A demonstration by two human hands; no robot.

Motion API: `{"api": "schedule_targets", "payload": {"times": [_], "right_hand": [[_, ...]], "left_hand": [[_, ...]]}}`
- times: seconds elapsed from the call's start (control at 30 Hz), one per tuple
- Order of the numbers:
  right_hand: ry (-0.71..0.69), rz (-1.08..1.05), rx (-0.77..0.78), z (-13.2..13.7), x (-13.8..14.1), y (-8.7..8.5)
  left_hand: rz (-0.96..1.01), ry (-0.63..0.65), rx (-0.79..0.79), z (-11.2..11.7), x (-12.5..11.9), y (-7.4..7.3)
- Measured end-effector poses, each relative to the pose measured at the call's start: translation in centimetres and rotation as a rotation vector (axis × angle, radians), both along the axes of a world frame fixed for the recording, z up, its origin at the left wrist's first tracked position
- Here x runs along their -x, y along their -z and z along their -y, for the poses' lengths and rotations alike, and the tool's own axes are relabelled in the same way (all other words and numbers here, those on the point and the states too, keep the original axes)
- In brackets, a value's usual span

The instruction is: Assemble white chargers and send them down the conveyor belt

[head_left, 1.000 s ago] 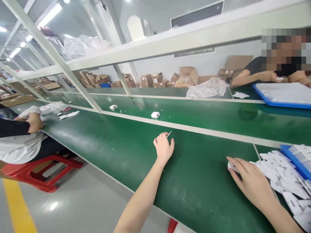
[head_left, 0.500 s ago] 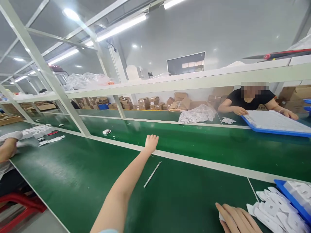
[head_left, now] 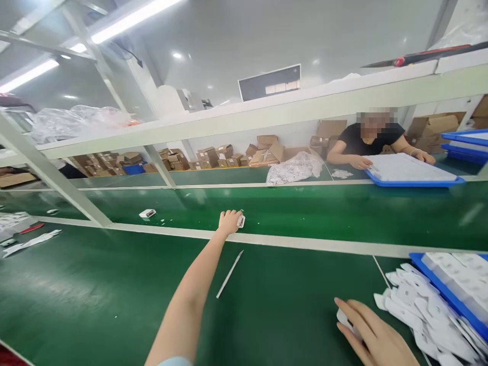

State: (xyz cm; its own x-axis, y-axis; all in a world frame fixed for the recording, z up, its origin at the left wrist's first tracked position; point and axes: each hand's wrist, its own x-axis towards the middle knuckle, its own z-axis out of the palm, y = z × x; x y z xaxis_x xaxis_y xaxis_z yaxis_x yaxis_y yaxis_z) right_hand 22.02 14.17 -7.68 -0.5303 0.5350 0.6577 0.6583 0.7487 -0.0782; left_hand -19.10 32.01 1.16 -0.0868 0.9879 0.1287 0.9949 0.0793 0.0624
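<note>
My left hand [head_left: 229, 222] is stretched out over the far green strip, just past the pale divider. Its fingers are closed around a small white plastic part [head_left: 241, 221], which shows at the hand's right side. Low in the view, my right hand [head_left: 375, 328] rests near the bench surface, its fingers curled about a rounded white piece [head_left: 345, 319] that they partly hide. Right beside it lies a heap of flat white pieces [head_left: 423, 305]. A thin silver pen-like tool [head_left: 230, 274] lies on the green bench between my hands.
A blue tray [head_left: 417, 259] of white parts stands at the right. Another white part [head_left: 147, 213] sits on the far strip. A shelf beam [head_left: 229, 119] crosses overhead, with a slanted post [head_left: 64, 183] at left. Opposite, a person [head_left: 371, 137] handles a blue-rimmed tray [head_left: 415, 184].
The view has swung right. A white part now shows in my left hand, where none was visible before. More of my right hand and its white piece has come into view.
</note>
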Motion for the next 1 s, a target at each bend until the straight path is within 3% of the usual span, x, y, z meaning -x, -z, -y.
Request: {"api": "schedule_targets", "payload": {"times": [0.07, 0.13, 0.27, 0.33, 0.4, 0.5, 0.6, 0.7, 1.0], "right_hand": [[0.05, -0.153, 0.15, 0.6, 0.1, -1.0], [0.071, -0.244, 0.262, 1.2, 0.2, -2.5], [0.054, -0.192, 0.228, 2.7, 0.3, -6.4], [0.014, -0.18, 0.173, 4.3, 0.6, -8.1], [-0.016, -0.21, 0.175, 6.4, 1.1, -9.2], [-0.01, -0.321, 0.258, 10.2, 2.1, -9.6], [-0.022, -0.42, 0.271, 13.4, 3.6, -9.3], [-0.035, -0.433, 0.171, 15.2, 5.1, -9.1], [-0.014, -0.388, -0.076, 15.6, 6.9, -8.9]], "left_hand": [[0.084, 0.137, -0.04, 1.8, -2.3, -0.6], [0.195, 0.264, -0.081, 5.2, -5.0, -0.8], [0.444, 0.465, -0.105, 15.3, -9.6, -0.9], [0.731, 0.58, -0.121, 20.4, -11.3, -0.7], [0.925, 0.588, -0.155, 24.7, -12.9, 0.1], [0.997, 0.495, -0.35, 28.8, -15.7, 2.1], [0.948, 0.44, -0.601, 30.9, -18.4, 3.9], [0.898, 0.454, -0.703, 32.1, -20.3, 4.4], [0.704, 0.539, -0.915, 32.7, -21.3, 4.1]]}}
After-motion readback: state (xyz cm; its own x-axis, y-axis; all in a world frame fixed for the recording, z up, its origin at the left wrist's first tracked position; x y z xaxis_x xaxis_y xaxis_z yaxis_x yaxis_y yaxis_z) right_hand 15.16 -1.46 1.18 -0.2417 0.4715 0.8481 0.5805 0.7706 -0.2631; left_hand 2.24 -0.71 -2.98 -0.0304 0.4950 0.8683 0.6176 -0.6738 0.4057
